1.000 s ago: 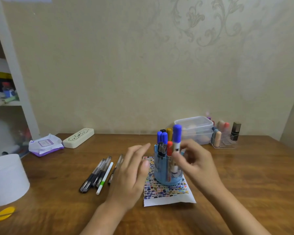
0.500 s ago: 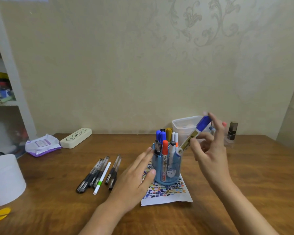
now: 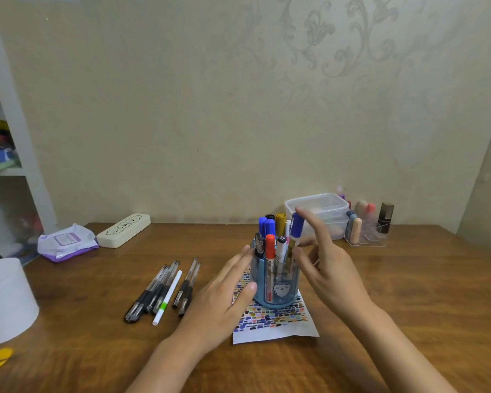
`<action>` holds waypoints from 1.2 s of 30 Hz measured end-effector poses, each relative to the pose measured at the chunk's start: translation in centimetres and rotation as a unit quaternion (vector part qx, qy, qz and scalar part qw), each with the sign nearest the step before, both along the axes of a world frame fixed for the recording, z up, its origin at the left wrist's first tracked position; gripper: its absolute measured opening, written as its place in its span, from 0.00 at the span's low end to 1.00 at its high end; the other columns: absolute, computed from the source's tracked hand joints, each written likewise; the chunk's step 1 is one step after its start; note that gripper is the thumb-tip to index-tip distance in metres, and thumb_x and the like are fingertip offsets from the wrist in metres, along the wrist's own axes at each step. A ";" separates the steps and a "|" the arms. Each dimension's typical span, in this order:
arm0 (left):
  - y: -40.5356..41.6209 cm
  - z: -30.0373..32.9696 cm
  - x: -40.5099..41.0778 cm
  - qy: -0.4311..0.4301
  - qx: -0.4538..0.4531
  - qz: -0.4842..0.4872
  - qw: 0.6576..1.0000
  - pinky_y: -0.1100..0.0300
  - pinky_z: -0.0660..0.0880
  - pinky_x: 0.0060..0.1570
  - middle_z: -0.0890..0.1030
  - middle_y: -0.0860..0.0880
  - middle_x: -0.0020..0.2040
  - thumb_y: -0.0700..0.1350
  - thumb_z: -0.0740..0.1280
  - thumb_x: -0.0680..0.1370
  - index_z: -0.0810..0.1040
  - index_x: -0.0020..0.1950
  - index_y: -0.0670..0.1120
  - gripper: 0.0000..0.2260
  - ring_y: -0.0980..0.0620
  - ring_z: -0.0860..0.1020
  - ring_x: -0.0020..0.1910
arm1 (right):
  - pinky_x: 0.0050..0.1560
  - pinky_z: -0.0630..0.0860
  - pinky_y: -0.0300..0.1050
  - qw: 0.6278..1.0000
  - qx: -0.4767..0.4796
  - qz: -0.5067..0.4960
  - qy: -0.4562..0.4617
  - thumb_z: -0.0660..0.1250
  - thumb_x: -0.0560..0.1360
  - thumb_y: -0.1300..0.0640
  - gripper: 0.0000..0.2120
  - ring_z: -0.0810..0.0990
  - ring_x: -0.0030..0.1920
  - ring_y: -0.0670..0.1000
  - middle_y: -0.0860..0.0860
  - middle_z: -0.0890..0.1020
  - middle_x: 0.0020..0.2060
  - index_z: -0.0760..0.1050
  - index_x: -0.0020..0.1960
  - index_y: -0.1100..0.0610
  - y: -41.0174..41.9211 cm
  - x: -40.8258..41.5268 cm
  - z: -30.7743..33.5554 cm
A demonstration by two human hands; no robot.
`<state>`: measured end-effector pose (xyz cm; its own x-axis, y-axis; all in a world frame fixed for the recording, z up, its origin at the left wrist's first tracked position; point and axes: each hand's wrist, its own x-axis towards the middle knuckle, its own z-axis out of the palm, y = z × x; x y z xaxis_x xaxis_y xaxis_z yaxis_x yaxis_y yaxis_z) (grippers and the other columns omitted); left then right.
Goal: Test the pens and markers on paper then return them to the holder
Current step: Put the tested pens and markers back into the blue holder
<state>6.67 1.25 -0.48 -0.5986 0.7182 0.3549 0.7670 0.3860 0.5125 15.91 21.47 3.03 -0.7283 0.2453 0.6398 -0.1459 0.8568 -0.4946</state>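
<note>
Wooden desk point(image 3: 408, 293) — patterned beige wall point(image 3: 210, 109), white shelf point(image 3: 20, 123) left.

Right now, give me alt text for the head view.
Right hand touches a blue-capped marker standing in the blue holder, which sits on swatch-covered paper. Left hand rests open against the holder; loose pens lie left.

Home desk, patterned wallpaper point(image 3: 338, 52), cosmetics organizer point(image 3: 366, 231), shelf point(image 3: 6, 171)
</note>
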 end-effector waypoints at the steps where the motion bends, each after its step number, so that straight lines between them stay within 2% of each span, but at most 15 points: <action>1: 0.0 0.0 0.0 -0.002 0.000 0.001 1.000 0.59 0.60 0.69 0.42 0.76 0.75 0.62 0.50 0.83 0.41 0.76 0.72 0.25 0.73 0.48 0.72 | 0.36 0.81 0.48 1.000 0.007 0.004 -0.010 0.64 0.81 0.55 0.32 0.80 0.35 0.44 0.43 0.80 0.43 0.52 0.76 0.32 -0.1 0.0 0.0; 4: 0.0 0.1 0.0 -0.004 -0.002 0.003 1.000 0.61 0.59 0.67 0.43 0.77 0.74 0.62 0.50 0.83 0.41 0.75 0.73 0.24 0.76 0.47 0.70 | 0.36 0.80 0.45 1.000 0.017 0.006 -0.026 0.62 0.82 0.52 0.25 0.80 0.38 0.43 0.39 0.79 0.45 0.58 0.73 0.34 -0.2 0.0 -0.3; 7: -0.2 0.1 -0.2 -0.004 -0.004 0.005 1.000 0.61 0.59 0.70 0.45 0.76 0.75 0.63 0.50 0.83 0.43 0.76 0.72 0.24 0.77 0.48 0.70 | 0.38 0.81 0.47 1.000 0.006 0.005 -0.027 0.61 0.81 0.52 0.18 0.80 0.38 0.44 0.36 0.80 0.50 0.66 0.69 0.37 -0.2 0.0 -0.4; 10: -0.5 0.4 -0.4 -0.006 -0.017 0.022 1.000 0.57 0.62 0.71 0.49 0.74 0.74 0.63 0.50 0.83 0.45 0.76 0.71 0.24 0.72 0.52 0.71 | 0.39 0.81 0.46 1.000 0.003 -0.001 -0.018 0.63 0.81 0.53 0.18 0.80 0.39 0.45 0.35 0.80 0.52 0.68 0.68 0.37 -0.4 0.0 -0.5; 13: -1.1 0.7 -0.8 -0.003 -0.036 0.074 0.997 0.56 0.60 0.72 0.52 0.71 0.70 0.62 0.52 0.83 0.44 0.77 0.70 0.25 0.69 0.51 0.69 | 0.40 0.81 0.46 1.000 -0.003 -0.003 -0.004 0.64 0.80 0.56 0.22 0.80 0.40 0.45 0.36 0.78 0.57 0.67 0.71 0.39 -0.6 0.1 -0.5; 15: -1.8 0.6 -1.5 0.020 -0.056 0.130 0.990 0.56 0.60 0.72 0.56 0.68 0.72 0.59 0.54 0.83 0.50 0.79 0.65 0.25 0.66 0.52 0.71 | 0.40 0.81 0.45 1.000 -0.004 -0.004 0.011 0.65 0.80 0.57 0.23 0.80 0.42 0.45 0.37 0.77 0.60 0.66 0.72 0.40 -0.7 0.1 -0.5; 18: -2.6 0.0 -2.9 0.046 -0.095 0.206 0.973 0.56 0.62 0.72 0.66 0.59 0.74 0.56 0.56 0.84 0.62 0.77 0.59 0.21 0.57 0.61 0.74 | 0.40 0.81 0.47 0.999 -0.015 -0.010 0.044 0.66 0.80 0.59 0.22 0.80 0.42 0.46 0.39 0.75 0.59 0.68 0.69 0.42 -0.9 0.1 -0.6; 21: -3.0 -0.6 -3.5 0.043 -0.144 0.243 0.958 0.55 0.61 0.73 0.68 0.56 0.73 0.56 0.56 0.83 0.65 0.76 0.57 0.21 0.54 0.62 0.74 | 0.38 0.80 0.46 0.997 -0.032 -0.017 0.065 0.67 0.79 0.60 0.21 0.80 0.41 0.47 0.37 0.75 0.57 0.69 0.68 0.42 -1.1 0.1 -0.6; 25: -2.8 -0.8 -3.4 0.047 -0.155 0.247 0.955 0.54 0.61 0.73 0.71 0.56 0.72 0.56 0.57 0.82 0.67 0.75 0.57 0.21 0.54 0.64 0.74 | 0.39 0.81 0.43 0.997 -0.034 -0.013 0.061 0.66 0.79 0.59 0.21 0.80 0.43 0.45 0.39 0.76 0.57 0.69 0.68 0.43 -1.3 0.1 -0.7; 28: -2.7 -0.7 -3.3 0.044 -0.143 0.241 0.959 0.54 0.64 0.72 0.69 0.56 0.73 0.55 0.58 0.82 0.65 0.76 0.58 0.21 0.55 0.66 0.72 | 0.38 0.80 0.39 0.998 -0.035 -0.013 0.057 0.66 0.79 0.59 0.20 0.80 0.43 0.45 0.40 0.76 0.57 0.70 0.69 0.45 -1.4 0.0 -0.7; 32: -2.6 -0.8 -3.2 0.042 -0.147 0.233 0.960 0.54 0.64 0.73 0.69 0.56 0.72 0.55 0.59 0.82 0.65 0.76 0.58 0.21 0.54 0.67 0.72 | 0.38 0.78 0.36 0.997 -0.041 -0.011 0.057 0.66 0.79 0.59 0.20 0.80 0.44 0.44 0.40 0.76 0.57 0.70 0.69 0.46 -1.4 0.0 -0.7; 36: -2.4 -0.9 -2.8 0.032 -0.135 0.205 0.969 0.57 0.69 0.67 0.67 0.58 0.73 0.54 0.58 0.83 0.65 0.76 0.59 0.20 0.55 0.70 0.69 | 0.38 0.77 0.35 0.998 -0.038 -0.008 0.057 0.65 0.79 0.59 0.20 0.80 0.43 0.45 0.41 0.77 0.56 0.70 0.68 0.46 -1.5 0.1 -0.7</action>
<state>3.86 -1.19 -1.41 -0.8362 0.4964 0.2330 0.5476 0.7789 0.3057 15.97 19.98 2.32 -0.6471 0.3075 0.6976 -0.1921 0.8198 -0.5395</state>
